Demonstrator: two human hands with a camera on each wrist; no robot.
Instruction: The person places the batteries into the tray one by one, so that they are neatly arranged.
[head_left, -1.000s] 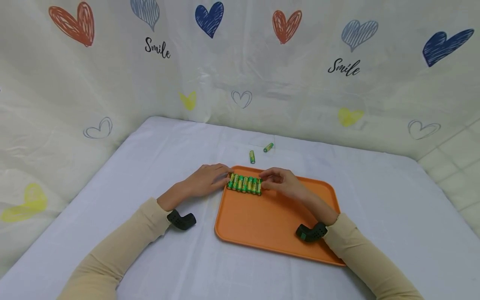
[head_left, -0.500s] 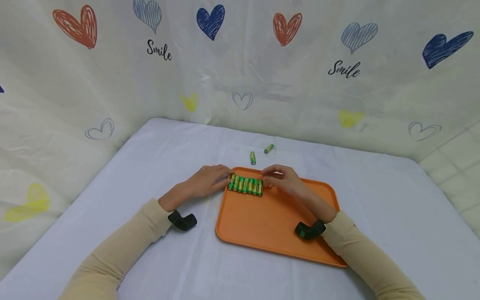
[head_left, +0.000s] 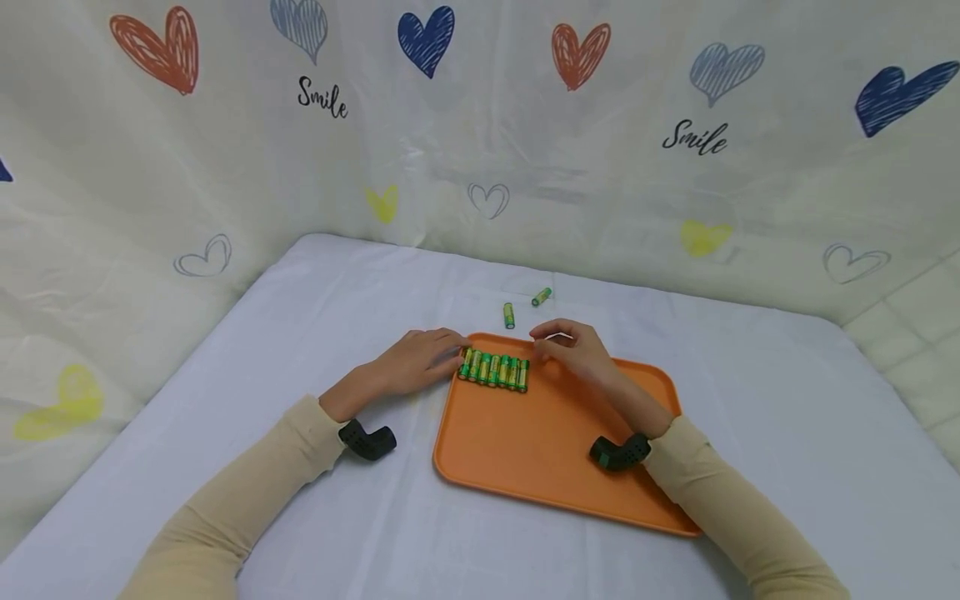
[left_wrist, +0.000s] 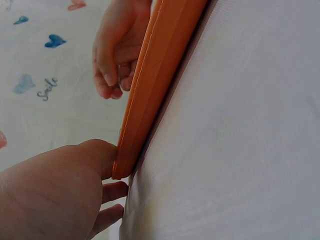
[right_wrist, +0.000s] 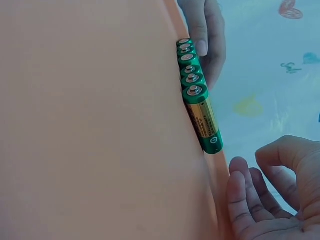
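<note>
Several green and gold batteries lie side by side in a row at the back left of an orange tray. My left hand rests at the tray's left back corner, with its thumb by the end battery and its fingers along the rim. In the left wrist view the thumb meets the tray's rim. To the right of the row, my right hand is raised over the tray's back edge. Its fingers are loosely bent with nothing between them, apart from the nearest battery.
Behind the tray on the white cloth lie two loose batteries, one nearly upright in view and another slanted battery farther back. A pale curtain printed with hearts hangs behind the table.
My right hand has come away from the right end of the battery row, up and slightly to the right. The left hand and the row stay in place.
</note>
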